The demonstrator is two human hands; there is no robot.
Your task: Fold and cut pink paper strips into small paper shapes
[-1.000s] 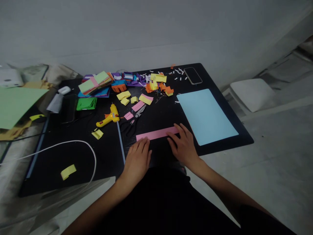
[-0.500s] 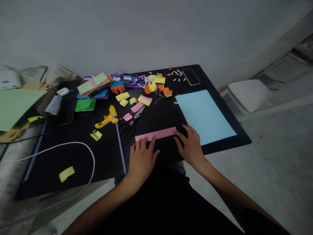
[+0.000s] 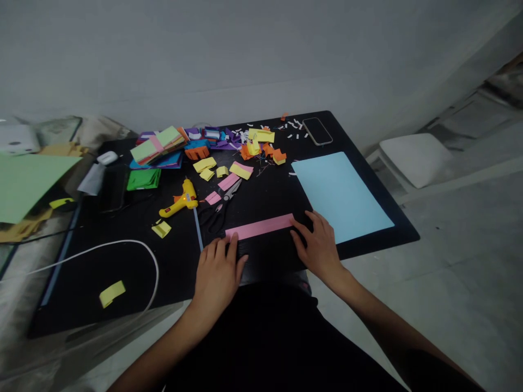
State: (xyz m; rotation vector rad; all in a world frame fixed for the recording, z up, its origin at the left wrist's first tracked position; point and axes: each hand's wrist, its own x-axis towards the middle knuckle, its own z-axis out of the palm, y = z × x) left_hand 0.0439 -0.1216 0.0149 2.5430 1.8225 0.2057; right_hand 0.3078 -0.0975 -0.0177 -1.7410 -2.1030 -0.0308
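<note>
open tabletop (image 3: 265, 193) beyond pink strip (image 3: 261, 227), scissors (image 3: 224, 206) left, blue sheet (image 3: 343, 196) right

No lettering, brand, number or sign can be read. The yellow glue gun (image 3: 180, 200), left of the frame's centre, bears small marks on its body, too small and blurred to make out. The white object (image 3: 18, 139) at the upper left shows a dark spot, likewise illegible as any sign.
</note>
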